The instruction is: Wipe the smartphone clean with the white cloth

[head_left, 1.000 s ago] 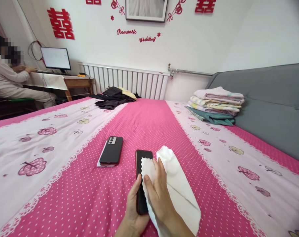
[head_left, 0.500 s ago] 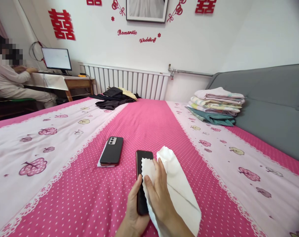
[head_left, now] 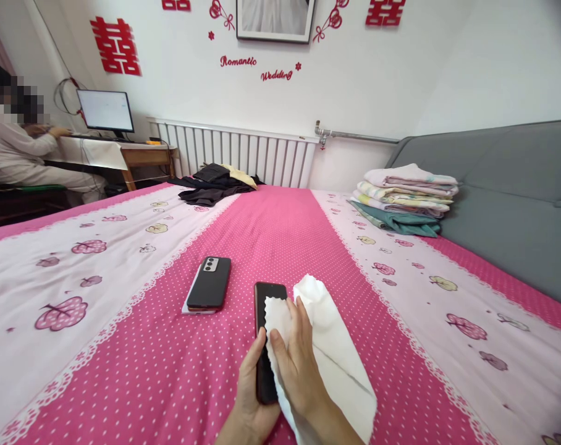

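Observation:
My left hand [head_left: 253,386] grips the lower part of a dark smartphone [head_left: 263,303], its thumb along the left edge and the other fingers hidden beneath. The phone lies screen side up and has a reddish-brown rim. Over its right side lies a white cloth [head_left: 343,361] with a scalloped edge. My right hand [head_left: 299,364] presses that cloth onto the screen, fingers pointing away from me, and the rest of the cloth trails to the right on the bed. Left of the hands, a black phone [head_left: 210,284] rests camera side up on a whitish flat item [head_left: 188,301].
The bed has a pink patterned sheet [head_left: 280,228]. Folded fabrics [head_left: 408,194] are stacked by the grey headboard [head_left: 507,185]. Dark clothes [head_left: 213,185] lie at the far edge before a radiator [head_left: 243,148]. At left, a person [head_left: 16,148] sits at a desk with a monitor [head_left: 105,111].

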A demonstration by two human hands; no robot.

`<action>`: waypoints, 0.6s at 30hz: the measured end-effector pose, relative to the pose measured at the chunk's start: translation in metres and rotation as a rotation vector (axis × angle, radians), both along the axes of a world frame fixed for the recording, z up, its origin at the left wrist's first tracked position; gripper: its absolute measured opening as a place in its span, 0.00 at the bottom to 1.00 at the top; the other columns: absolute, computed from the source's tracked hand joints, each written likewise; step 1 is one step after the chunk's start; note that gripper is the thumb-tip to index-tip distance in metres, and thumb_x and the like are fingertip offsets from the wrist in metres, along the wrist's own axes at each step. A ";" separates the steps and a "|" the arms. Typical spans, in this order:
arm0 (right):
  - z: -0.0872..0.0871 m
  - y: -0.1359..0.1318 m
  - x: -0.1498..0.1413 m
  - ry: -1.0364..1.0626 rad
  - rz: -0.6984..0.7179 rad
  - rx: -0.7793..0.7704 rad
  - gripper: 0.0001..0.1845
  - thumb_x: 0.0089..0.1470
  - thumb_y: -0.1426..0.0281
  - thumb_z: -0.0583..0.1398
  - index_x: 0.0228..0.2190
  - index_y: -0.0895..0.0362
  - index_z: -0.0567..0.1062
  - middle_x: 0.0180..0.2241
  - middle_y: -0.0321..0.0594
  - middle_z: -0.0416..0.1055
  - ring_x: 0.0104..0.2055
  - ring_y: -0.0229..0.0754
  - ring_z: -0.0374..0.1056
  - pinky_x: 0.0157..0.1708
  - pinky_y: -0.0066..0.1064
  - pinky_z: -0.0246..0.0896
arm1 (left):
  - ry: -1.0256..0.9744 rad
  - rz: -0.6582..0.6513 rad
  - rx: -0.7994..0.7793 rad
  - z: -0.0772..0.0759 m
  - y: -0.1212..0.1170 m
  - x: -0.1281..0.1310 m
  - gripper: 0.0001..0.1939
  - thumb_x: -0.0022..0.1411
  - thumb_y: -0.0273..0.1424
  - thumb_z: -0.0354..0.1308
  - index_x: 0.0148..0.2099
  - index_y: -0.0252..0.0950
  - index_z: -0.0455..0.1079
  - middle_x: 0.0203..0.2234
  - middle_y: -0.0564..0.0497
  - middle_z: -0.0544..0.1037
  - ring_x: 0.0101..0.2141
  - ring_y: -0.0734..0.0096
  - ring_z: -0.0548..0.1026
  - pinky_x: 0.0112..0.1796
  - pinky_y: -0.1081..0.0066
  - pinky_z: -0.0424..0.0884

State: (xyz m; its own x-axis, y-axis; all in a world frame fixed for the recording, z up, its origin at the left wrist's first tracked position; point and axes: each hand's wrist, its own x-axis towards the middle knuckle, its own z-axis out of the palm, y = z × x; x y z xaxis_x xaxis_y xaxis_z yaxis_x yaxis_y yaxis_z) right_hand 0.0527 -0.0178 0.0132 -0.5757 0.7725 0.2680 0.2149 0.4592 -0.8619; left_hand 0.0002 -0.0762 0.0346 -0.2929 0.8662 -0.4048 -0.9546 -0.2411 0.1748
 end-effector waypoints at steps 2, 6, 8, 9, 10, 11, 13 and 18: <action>0.000 0.000 0.000 0.001 0.001 0.009 0.33 0.60 0.56 0.47 0.63 0.54 0.45 0.66 0.41 0.32 0.67 0.45 0.26 0.63 0.51 0.30 | 0.004 -0.003 -0.002 0.000 0.000 0.000 0.16 0.62 0.33 0.53 0.45 0.27 0.75 0.36 0.40 0.80 0.43 0.54 0.76 0.50 0.58 0.66; -0.001 0.001 -0.001 0.002 -0.003 0.006 0.34 0.60 0.56 0.47 0.62 0.55 0.45 0.66 0.42 0.32 0.67 0.46 0.26 0.63 0.51 0.31 | 0.007 -0.027 0.002 -0.003 -0.001 0.000 0.18 0.61 0.34 0.54 0.48 0.28 0.73 0.36 0.40 0.80 0.42 0.54 0.76 0.49 0.58 0.66; 0.000 0.001 -0.001 -0.005 -0.002 0.005 0.34 0.60 0.55 0.47 0.62 0.55 0.45 0.66 0.42 0.32 0.67 0.46 0.26 0.63 0.51 0.31 | 0.008 -0.033 0.005 -0.003 -0.001 0.000 0.18 0.61 0.35 0.54 0.49 0.29 0.72 0.36 0.41 0.80 0.42 0.54 0.76 0.49 0.58 0.67; 0.000 0.002 -0.001 -0.007 -0.003 0.004 0.34 0.60 0.55 0.47 0.62 0.55 0.45 0.66 0.42 0.32 0.67 0.46 0.26 0.63 0.51 0.31 | 0.008 -0.031 0.003 -0.003 -0.001 0.000 0.18 0.61 0.35 0.53 0.49 0.29 0.72 0.36 0.41 0.80 0.42 0.54 0.76 0.49 0.58 0.67; 0.000 0.001 -0.001 -0.008 -0.003 0.002 0.34 0.60 0.55 0.47 0.62 0.55 0.45 0.66 0.42 0.32 0.67 0.46 0.26 0.63 0.51 0.31 | 0.006 -0.027 0.000 -0.003 -0.001 0.000 0.18 0.61 0.35 0.53 0.49 0.29 0.72 0.36 0.41 0.80 0.42 0.54 0.76 0.49 0.58 0.67; 0.000 0.001 -0.001 -0.008 -0.004 -0.001 0.34 0.60 0.55 0.47 0.62 0.55 0.45 0.66 0.42 0.32 0.67 0.46 0.26 0.63 0.51 0.31 | 0.006 -0.023 -0.002 -0.003 -0.001 0.000 0.18 0.61 0.35 0.53 0.49 0.29 0.73 0.36 0.41 0.80 0.42 0.54 0.76 0.49 0.58 0.67; 0.001 0.001 -0.001 -0.010 -0.002 -0.012 0.34 0.60 0.55 0.47 0.62 0.54 0.45 0.66 0.41 0.32 0.67 0.45 0.26 0.64 0.50 0.31 | 0.004 -0.018 0.001 -0.004 -0.001 0.000 0.17 0.61 0.34 0.53 0.48 0.28 0.73 0.36 0.40 0.80 0.42 0.54 0.76 0.49 0.59 0.66; 0.001 -0.001 -0.001 -0.010 0.000 -0.018 0.34 0.60 0.55 0.47 0.62 0.54 0.45 0.66 0.41 0.31 0.67 0.44 0.26 0.64 0.49 0.30 | 0.007 -0.016 -0.002 -0.003 -0.002 0.000 0.17 0.61 0.34 0.54 0.48 0.29 0.73 0.36 0.41 0.80 0.42 0.54 0.76 0.49 0.59 0.66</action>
